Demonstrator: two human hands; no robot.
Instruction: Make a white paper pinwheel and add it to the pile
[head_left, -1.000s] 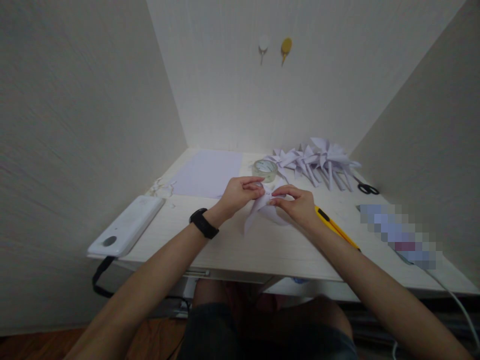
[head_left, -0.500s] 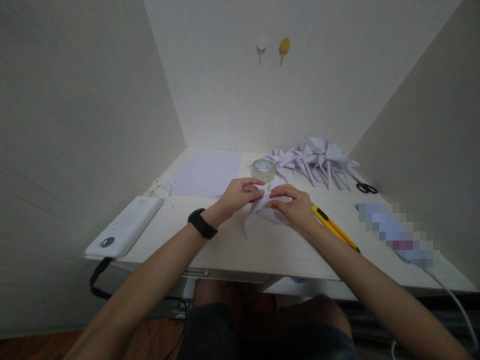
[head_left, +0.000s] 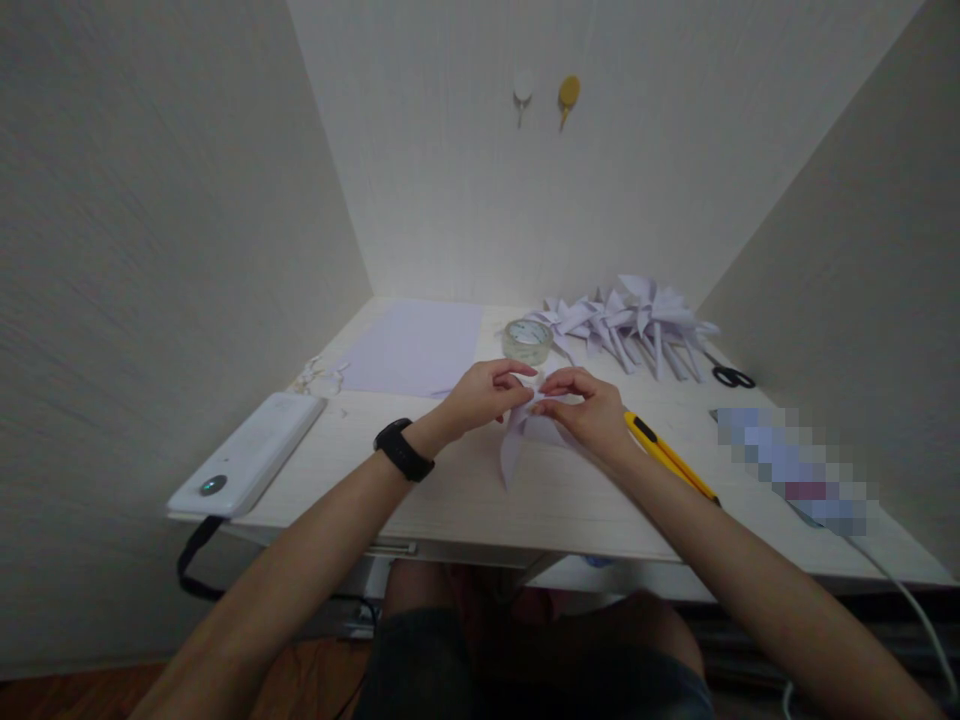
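Observation:
A white paper pinwheel (head_left: 512,450) is between my two hands, just above the middle of the desk. My left hand (head_left: 487,392), with a black watch on the wrist, pinches it near the centre from the left. My right hand (head_left: 583,402) pinches the same centre from the right with thumb and forefinger. One pointed blade hangs down toward me; the fingers hide most of the middle. A roll of clear tape (head_left: 527,343) stands right behind my hands. The yellow utility knife (head_left: 667,455) lies beside my right forearm.
Several finished paper pinwheels (head_left: 630,315) lie at the back right, near black-handled scissors (head_left: 733,377). White paper (head_left: 420,345) lies at the back left, by paper scraps (head_left: 319,377). A white power bank-like device (head_left: 251,455) sits front left; a blurred-out flat object (head_left: 791,467) lies right.
The hanging blade has shifted slightly right and downward as the pinwheel turned a little. My left fingers have moved slightly right, closer to my right hand.

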